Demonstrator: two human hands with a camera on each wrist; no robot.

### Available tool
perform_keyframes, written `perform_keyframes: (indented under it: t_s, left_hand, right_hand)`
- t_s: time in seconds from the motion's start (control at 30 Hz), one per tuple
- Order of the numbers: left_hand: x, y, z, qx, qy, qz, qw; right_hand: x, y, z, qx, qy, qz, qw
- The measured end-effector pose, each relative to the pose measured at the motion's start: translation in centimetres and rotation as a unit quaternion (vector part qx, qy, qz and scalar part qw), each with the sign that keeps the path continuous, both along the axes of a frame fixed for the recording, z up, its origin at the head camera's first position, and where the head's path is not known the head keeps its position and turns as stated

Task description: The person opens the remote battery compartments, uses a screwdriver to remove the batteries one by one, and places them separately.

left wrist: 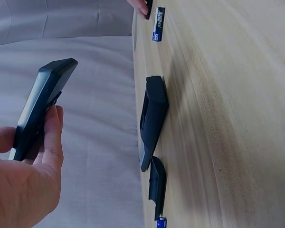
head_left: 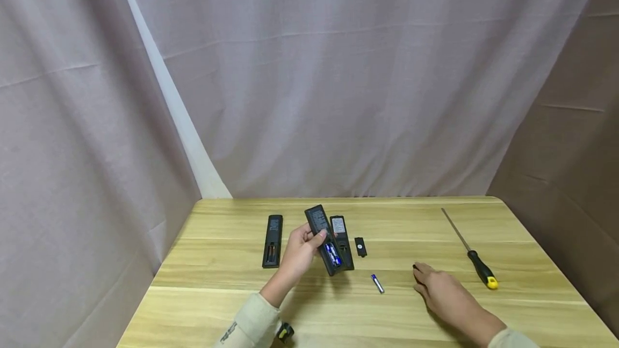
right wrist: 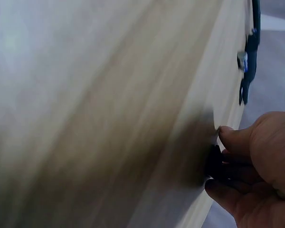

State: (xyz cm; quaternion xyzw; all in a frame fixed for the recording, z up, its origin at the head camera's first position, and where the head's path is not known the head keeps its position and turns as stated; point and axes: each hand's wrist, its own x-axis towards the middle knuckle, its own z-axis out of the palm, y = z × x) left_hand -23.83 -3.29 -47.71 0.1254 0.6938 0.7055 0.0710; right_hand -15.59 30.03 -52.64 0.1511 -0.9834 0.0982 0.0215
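My left hand (head_left: 300,254) grips a black remote control (head_left: 315,219), raised above the table with its back up. Blue batteries (head_left: 332,255) sit in its uncovered battery compartment. In the left wrist view, thumb and fingers hold that remote's sides. At the right, my right hand (head_left: 447,294) is low over the tabletop, its fingertips pinching a small black piece (right wrist: 213,161), mostly hidden by the fingers. Between the hands lies a loose blue-and-silver battery (head_left: 378,283). A second remote (head_left: 340,230), back up, lies partly behind the held one, with a black battery cover (head_left: 360,247) beside it.
Left of the left hand, a third remote (head_left: 273,235) lies with its battery compartment uncovered. A long screwdriver (head_left: 480,267) with a black-and-yellow handle lies beyond the right hand. A black-and-yellow object (head_left: 286,332) is by the left sleeve. Curtains surround the wooden table (head_left: 208,262).
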Motion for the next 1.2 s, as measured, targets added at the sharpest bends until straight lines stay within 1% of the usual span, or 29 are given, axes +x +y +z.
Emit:
perform_keyframes:
  t_s: [0.1, 0.27, 0.37, 0.5, 0.63, 0.77, 0.87, 1.03, 1.2]
  left_hand:
    - [0.0, -0.1, 0.0, -0.005, -0.003, 0.0, 1.0]
    - [0.0, -0.2, -0.3, -0.005, 0.0, -0.001, 1.0]
    - [0.1, -0.2, -0.5, -0.008, 0.002, -0.007, 0.9999]
    - [0.2, -0.1, -1.0, -0.01, 0.0, -0.019, 0.9998]
    - [0.5, 0.0, -1.4, -0.007, -0.006, -0.034, 0.9994]
    - [0.5, -0.2, -1.5, -0.001, -0.009, -0.04, 0.9992]
    - [0.4, -0.3, -1.4, 0.001, -0.007, -0.044, 0.999]
    - [0.2, -0.3, -1.4, -0.002, -0.004, -0.045, 0.999]
    - [0.0, -0.2, -1.5, -0.009, 0.002, -0.047, 0.9989]
  right_hand:
    - [-0.6, 0.5, -0.1, -0.008, 0.004, -0.004, 1.0]
    - [-2.1, 1.2, -0.2, -0.02, 0.015, 0.0, 0.9997]
    - [-2.9, 1.5, -0.3, -0.026, 0.013, 0.001, 0.9996]
    - [-3.4, 1.6, -0.4, -0.04, 0.006, -0.007, 0.9992]
    - [-3.1, 1.5, -0.3, -0.067, 0.018, -0.028, 0.9972]
    - [-2.8, 1.6, 0.1, -0.082, 0.027, -0.045, 0.9953]
    - [-2.4, 1.7, 0.4, -0.08, 0.038, -0.045, 0.995]
    - [-1.9, 2.1, 0.7, -0.074, 0.068, -0.039, 0.9941]
    - [-1.8, 2.9, 0.8, -0.077, 0.097, -0.055, 0.9908]
